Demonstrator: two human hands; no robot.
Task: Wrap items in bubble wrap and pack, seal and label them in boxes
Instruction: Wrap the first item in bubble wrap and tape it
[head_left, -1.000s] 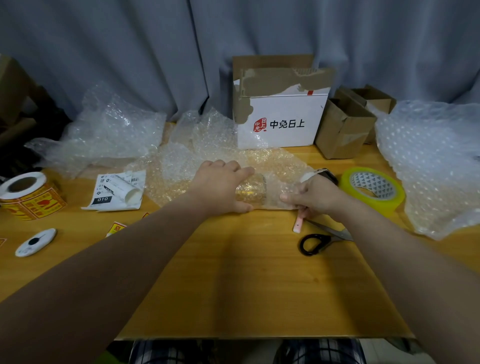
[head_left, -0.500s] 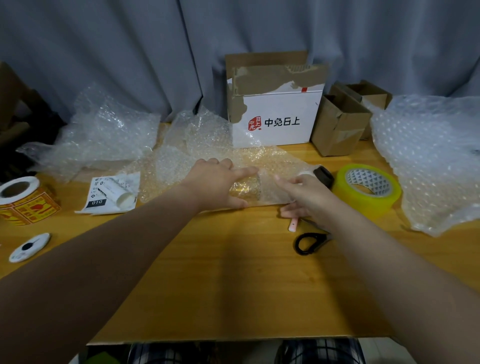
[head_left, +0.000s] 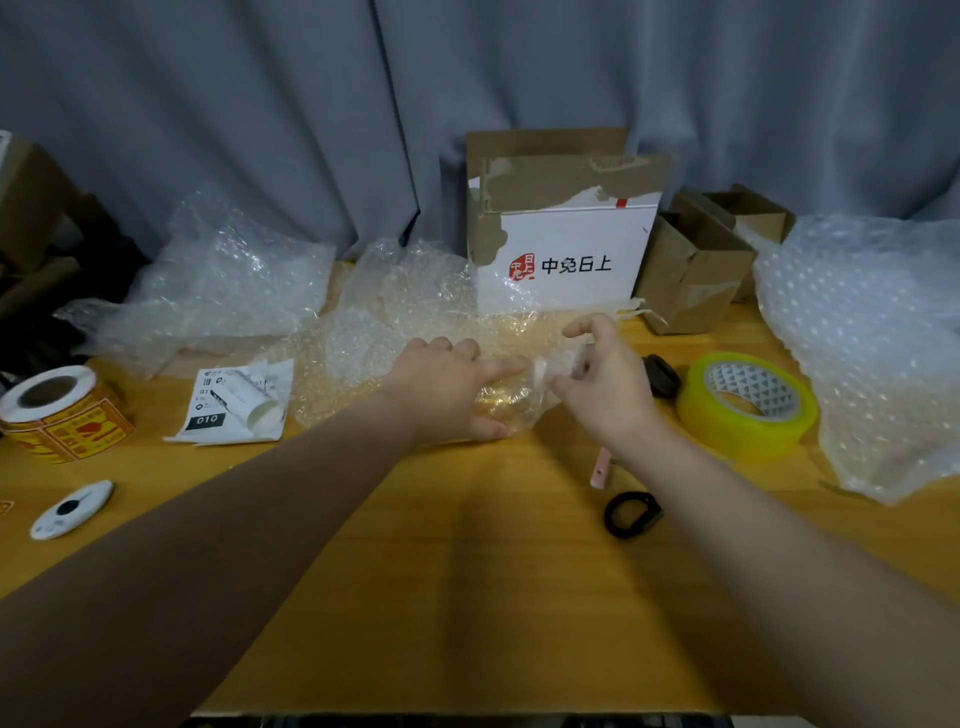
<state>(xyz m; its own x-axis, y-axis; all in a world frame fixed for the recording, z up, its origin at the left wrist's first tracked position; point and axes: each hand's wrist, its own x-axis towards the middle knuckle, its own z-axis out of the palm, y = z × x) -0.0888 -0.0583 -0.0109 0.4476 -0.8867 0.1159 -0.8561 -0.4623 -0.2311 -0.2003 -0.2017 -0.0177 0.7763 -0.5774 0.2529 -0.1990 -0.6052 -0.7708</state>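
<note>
Item (head_left: 505, 404), a gold-coloured object of unclear shape, lies near the middle of the table (head_left: 467, 597), at the near edge of a sheet of wrap (head_left: 405, 338) that partly covers it. The left hand (head_left: 441, 387) lies over the item's left side, fingers nearly straight and pressing down through the wrap, thumb against the near side; it grips nothing. The right hand (head_left: 605, 384) is raised just right of the item, fingers curled, and appears to pinch the loose right end of the wrap between thumb and fingers; blur leaves the contact uncertain. The step in hand is judged to be folding the end flap over the item before rolling. Wrapping is at an early stage, with packing, sealing and labelling not yet begun. Hazard one: the wrap is springy, so the flap is likely to reopen if the right hand lets go. Hazard two: if the left hand's pressure eases, the item may shift or slide out of the unfolded left end. Hazard three: the tape (head_left: 748, 410) sits beyond the right hand and the scissors (head_left: 631, 515) lie beside the right forearm, so reaching for either frees one hold. The white box (head_left: 566, 260) stands open behind the wrap, the brown boxes (head_left: 693, 280) to its right, and the label roll (head_left: 54, 410) at the far left.
</note>
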